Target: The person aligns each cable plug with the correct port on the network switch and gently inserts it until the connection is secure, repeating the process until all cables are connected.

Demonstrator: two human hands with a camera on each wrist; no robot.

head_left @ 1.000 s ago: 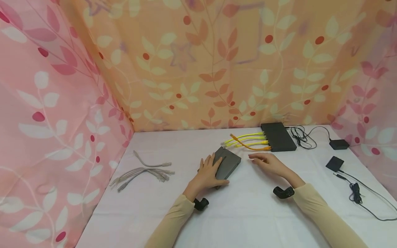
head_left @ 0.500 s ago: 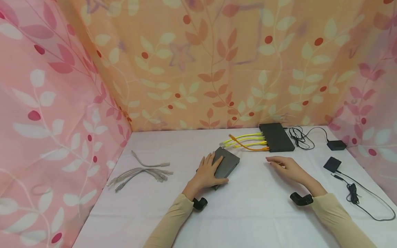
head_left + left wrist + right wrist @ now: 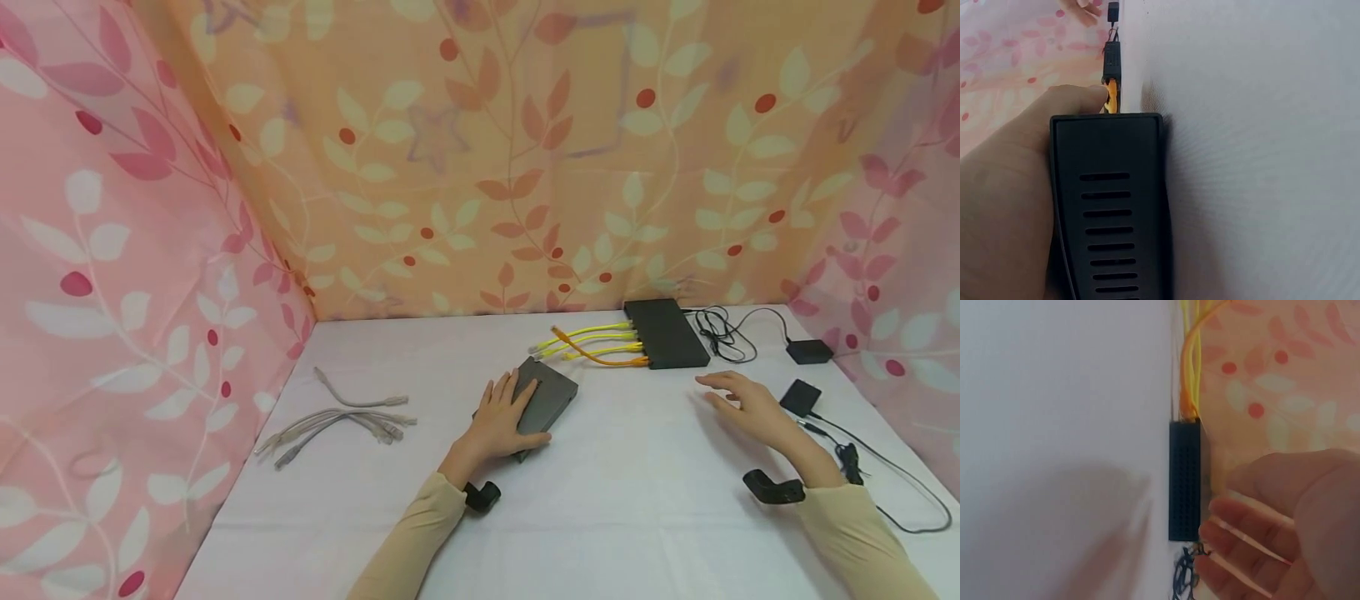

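My left hand [image 3: 498,421] rests with its fingers spread on a dark grey box [image 3: 555,392], which looks like a small network switch and lies at a slant on the table. In the left wrist view its slotted side [image 3: 1109,212] faces the camera, with the thumb over the top edge. Holding nothing, my right hand [image 3: 757,412] hovers with relaxed fingers over the right part of the table, left of a small black power adapter [image 3: 800,397]. Its shadow falls on the cloth in the right wrist view.
Behind stands a larger black switch [image 3: 675,333] with yellow cables [image 3: 600,337] and an orange cable [image 3: 603,361] plugged in. Its black cord [image 3: 720,333] runs to another adapter [image 3: 810,352]. Several grey network cables [image 3: 337,414] lie at left. Patterned curtains [image 3: 450,208] enclose the table.
My right hand has moved away to the right from beside the grey box, towards the small adapter. The left hand stays on the box; the view has shifted slightly.
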